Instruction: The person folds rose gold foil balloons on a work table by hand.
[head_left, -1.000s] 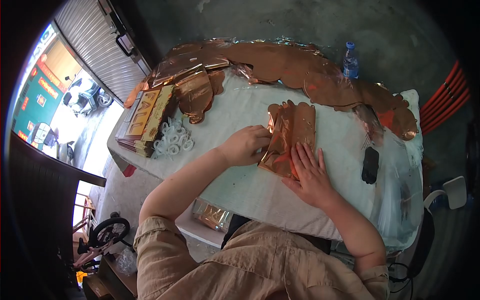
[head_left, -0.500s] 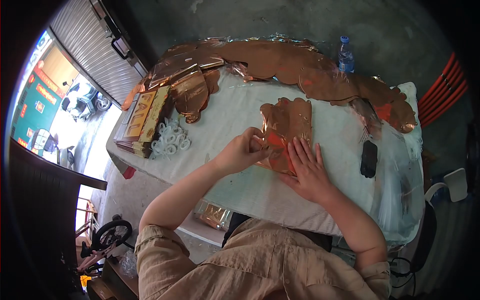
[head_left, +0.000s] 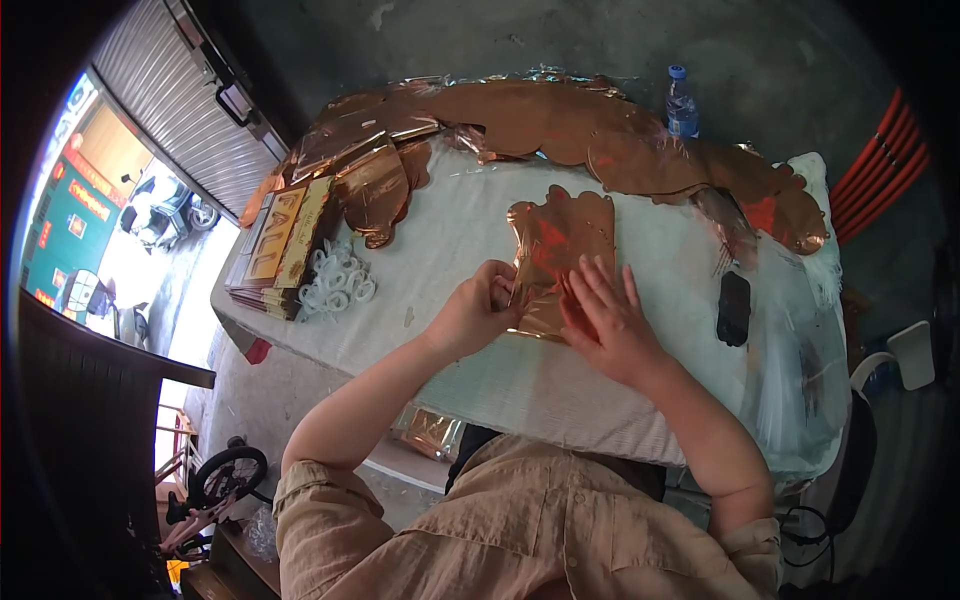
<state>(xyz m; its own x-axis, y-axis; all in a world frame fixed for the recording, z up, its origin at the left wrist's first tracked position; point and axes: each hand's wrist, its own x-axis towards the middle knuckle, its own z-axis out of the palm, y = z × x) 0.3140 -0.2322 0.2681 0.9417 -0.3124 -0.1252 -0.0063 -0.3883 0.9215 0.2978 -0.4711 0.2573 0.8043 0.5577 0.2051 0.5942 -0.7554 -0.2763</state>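
A flat, shiny rose-gold foil balloon [head_left: 562,228] with scalloped edges lies folded on the white-covered table. My left hand [head_left: 478,308] pinches its lower left edge between curled fingers. Over its lower right part is my right hand [head_left: 612,322], fingers stretched out and slightly spread, palm tilted up a little from the foil. Whether the right fingertips touch the foil is hard to tell. A long spread of overlapping rose-gold foil balloons [head_left: 545,118] runs along the table's back edge.
At the left stand a stack of printed packets [head_left: 282,240] and a pile of white rings [head_left: 338,278]. A water bottle [head_left: 682,108] stands at the back. On the right lie a black phone-like object [head_left: 733,309] and clear plastic bags [head_left: 797,375]. The white table cover [head_left: 420,270] surrounds the balloon.
My right hand has lifted and tilted off the foil it lay flat on. My left hand keeps its pinch at the left edge. The view has shifted slightly.
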